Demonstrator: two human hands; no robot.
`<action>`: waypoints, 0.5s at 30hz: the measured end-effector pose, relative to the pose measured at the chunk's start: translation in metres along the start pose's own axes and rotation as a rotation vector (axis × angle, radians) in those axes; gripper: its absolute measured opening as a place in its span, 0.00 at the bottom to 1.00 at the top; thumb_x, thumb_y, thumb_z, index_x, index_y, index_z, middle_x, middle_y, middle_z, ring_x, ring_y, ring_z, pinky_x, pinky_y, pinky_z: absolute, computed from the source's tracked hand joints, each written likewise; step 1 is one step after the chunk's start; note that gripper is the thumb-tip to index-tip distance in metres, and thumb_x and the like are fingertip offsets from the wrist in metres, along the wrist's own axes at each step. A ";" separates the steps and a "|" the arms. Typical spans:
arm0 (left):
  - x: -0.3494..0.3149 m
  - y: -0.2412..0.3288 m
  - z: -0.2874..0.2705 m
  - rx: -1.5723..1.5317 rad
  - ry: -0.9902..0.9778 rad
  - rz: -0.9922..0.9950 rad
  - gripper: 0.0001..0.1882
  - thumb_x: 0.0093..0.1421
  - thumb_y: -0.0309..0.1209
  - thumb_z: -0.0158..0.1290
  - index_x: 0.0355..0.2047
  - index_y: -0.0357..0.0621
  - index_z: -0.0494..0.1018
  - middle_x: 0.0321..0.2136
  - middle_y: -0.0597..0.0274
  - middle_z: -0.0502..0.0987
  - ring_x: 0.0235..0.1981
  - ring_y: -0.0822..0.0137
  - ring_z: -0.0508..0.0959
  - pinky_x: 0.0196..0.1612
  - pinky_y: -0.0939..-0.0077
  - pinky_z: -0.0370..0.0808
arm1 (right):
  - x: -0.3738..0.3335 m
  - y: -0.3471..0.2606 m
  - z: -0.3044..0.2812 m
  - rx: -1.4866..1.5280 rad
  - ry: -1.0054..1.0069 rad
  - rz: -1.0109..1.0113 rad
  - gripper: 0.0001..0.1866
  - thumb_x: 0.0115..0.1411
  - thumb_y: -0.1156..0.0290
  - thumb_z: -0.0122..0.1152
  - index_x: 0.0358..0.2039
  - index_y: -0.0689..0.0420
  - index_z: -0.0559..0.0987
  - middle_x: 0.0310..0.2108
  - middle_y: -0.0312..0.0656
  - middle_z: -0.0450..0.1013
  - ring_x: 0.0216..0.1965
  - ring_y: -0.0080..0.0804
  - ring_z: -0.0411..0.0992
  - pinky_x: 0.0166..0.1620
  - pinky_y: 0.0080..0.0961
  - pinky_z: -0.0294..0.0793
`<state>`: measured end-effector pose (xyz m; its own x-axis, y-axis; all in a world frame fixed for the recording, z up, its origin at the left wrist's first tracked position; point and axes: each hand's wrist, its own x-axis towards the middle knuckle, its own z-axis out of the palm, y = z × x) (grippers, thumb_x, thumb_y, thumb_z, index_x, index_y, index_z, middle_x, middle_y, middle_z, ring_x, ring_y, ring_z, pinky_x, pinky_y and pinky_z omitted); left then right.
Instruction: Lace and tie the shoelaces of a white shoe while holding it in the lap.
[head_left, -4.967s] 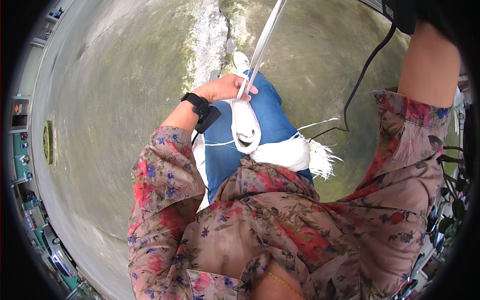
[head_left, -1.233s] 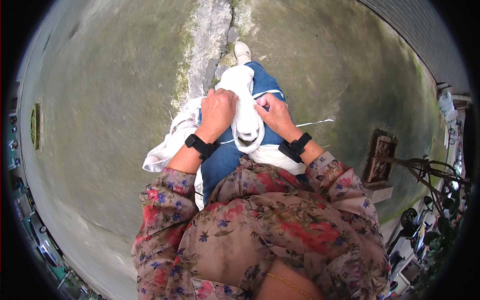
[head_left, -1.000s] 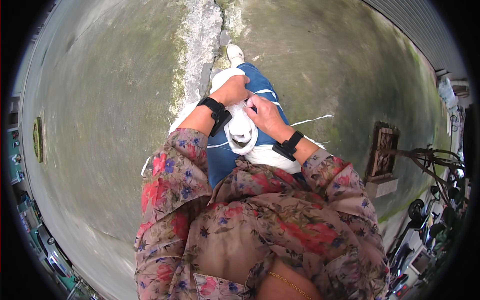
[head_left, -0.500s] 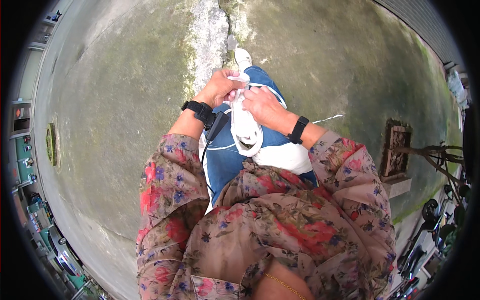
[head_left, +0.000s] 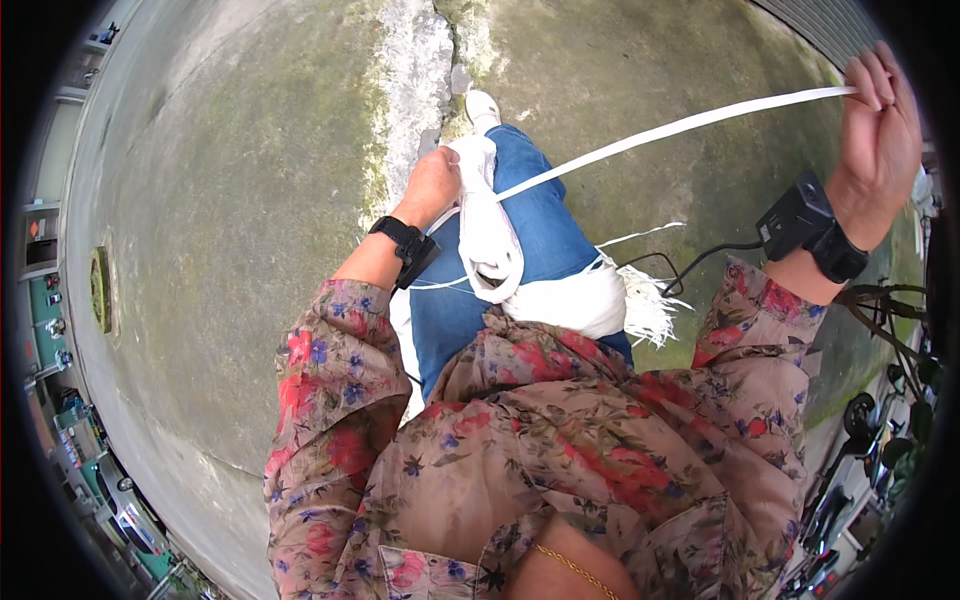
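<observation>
A looped hank of white strip (head_left: 482, 235) lies lengthwise over my jeans (head_left: 550, 225). My left hand (head_left: 433, 185) is closed on the hank's far end; its fingertips are partly hidden behind the white loops. One flat white strip (head_left: 680, 127) runs taut from the hank up to the far right. There my right hand (head_left: 878, 130), raised well away from my lap, has its fingers curled round that strip. Across my upper thigh rests a second white bundle (head_left: 570, 306), whose frayed ends (head_left: 650, 305) hang over the right side.
Mossy concrete (head_left: 250, 200) surrounds me, with a pale crack strip (head_left: 415, 85) ahead. A white shoe (head_left: 482, 108) shows beyond my knee. Black straps with small boxes sit on both wrists, and a black cable (head_left: 690, 265) dangles from the right one. Bare branches (head_left: 885, 310) stand to the right.
My right hand has swung from beside the left hand out to the far right, drawing a length of white strip tight. My left hand has stayed at the hank.
</observation>
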<state>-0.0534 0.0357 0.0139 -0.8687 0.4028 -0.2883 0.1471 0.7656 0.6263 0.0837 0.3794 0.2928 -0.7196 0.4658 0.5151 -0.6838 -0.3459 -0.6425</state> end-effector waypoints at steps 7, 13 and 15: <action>-0.028 -0.010 -0.019 -0.096 -0.290 -0.028 0.14 0.56 0.26 0.46 0.43 0.35 0.67 0.19 0.65 0.69 0.14 0.75 0.66 0.17 0.77 0.65 | -0.139 0.206 0.029 -0.635 -0.341 1.049 0.11 0.56 0.63 0.55 0.32 0.58 0.75 0.20 0.24 0.65 0.16 0.10 0.56 0.18 0.13 0.54; -0.037 -0.009 -0.028 -0.250 -0.258 -0.100 0.13 0.56 0.28 0.48 0.41 0.36 0.70 0.16 0.65 0.68 0.16 0.76 0.66 0.18 0.78 0.64 | -0.218 0.273 0.029 -1.267 -0.741 0.625 0.08 0.51 0.70 0.51 0.25 0.61 0.77 0.22 0.54 0.71 0.29 0.45 0.73 0.31 0.35 0.71; -0.041 -0.020 -0.029 0.073 -0.172 0.200 0.11 0.50 0.29 0.51 0.33 0.36 0.74 0.18 0.49 0.74 0.22 0.56 0.76 0.26 0.67 0.71 | -0.223 0.279 0.040 -1.363 -0.797 0.578 0.07 0.50 0.71 0.51 0.23 0.60 0.76 0.21 0.52 0.72 0.29 0.44 0.73 0.31 0.35 0.72</action>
<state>-0.0347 -0.0107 0.0338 -0.7270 0.6240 -0.2865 0.3467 0.6937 0.6314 0.0488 0.1468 0.0213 -0.9905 -0.1093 -0.0830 -0.0369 0.7951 -0.6053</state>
